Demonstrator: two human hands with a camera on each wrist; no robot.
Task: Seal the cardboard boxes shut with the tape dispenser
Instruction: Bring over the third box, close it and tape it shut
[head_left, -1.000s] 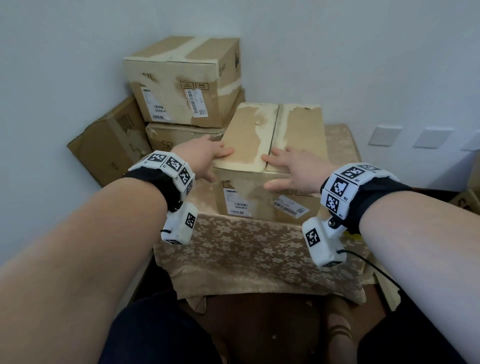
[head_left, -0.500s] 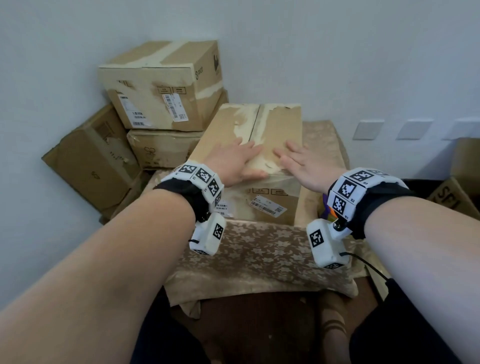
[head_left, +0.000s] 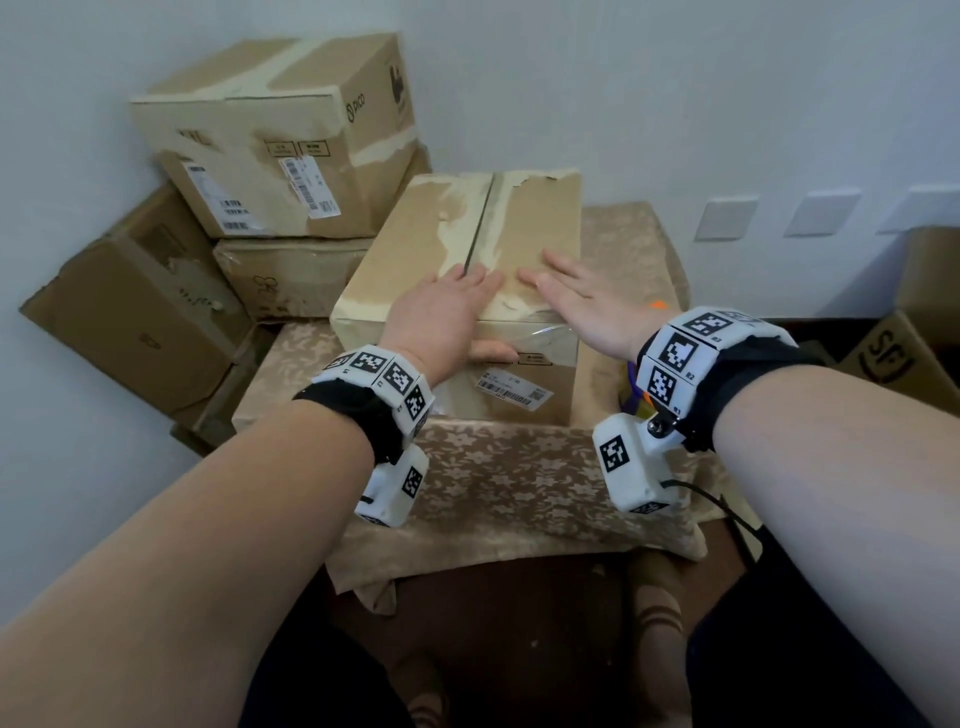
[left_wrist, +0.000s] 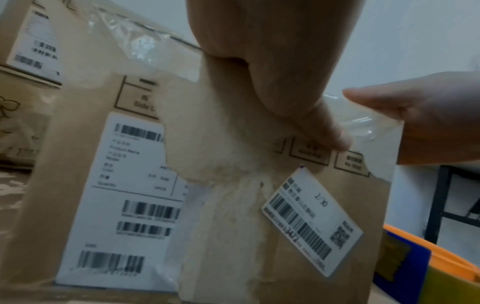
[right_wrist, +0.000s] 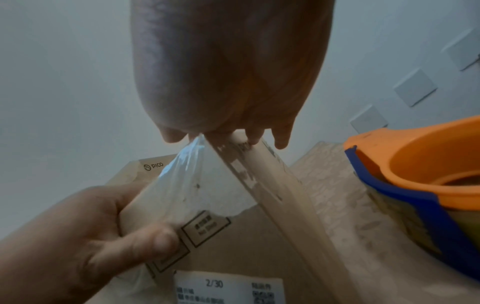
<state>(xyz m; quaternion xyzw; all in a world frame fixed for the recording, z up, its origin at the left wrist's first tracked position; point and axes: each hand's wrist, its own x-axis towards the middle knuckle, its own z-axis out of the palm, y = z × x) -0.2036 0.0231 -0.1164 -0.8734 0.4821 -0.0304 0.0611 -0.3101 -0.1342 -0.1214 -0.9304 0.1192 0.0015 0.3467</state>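
Pressing down on the near end of the cardboard box (head_left: 470, 244), both hands lay spread and flat on its top flaps. The left hand (head_left: 441, 317) covered the near left flap, fingers straight across the centre seam (head_left: 479, 223), while its thumb (left_wrist: 324, 131) hooked over the front edge onto a loose strip of clear tape (left_wrist: 363, 123) on the front face. The right hand (head_left: 582, 304) rested just beside it on the right flap, fingers extended, pinching nothing. Beneath them the box sat on a tabletop under a patterned cloth (head_left: 519, 483). Just right of the right hand, partly hidden, lay an orange and blue object (right_wrist: 420, 170), probably the tape dispenser, though its form was unclear. Beyond the hands the seam ran on untaped, edged with torn paper. Farther left, stacked boxes (head_left: 270, 135) stood against the wall. The box looked stiff but light, its worn flaps likely to spring up; holding it flat near the seam seemed best, and the old tape looked slippery.
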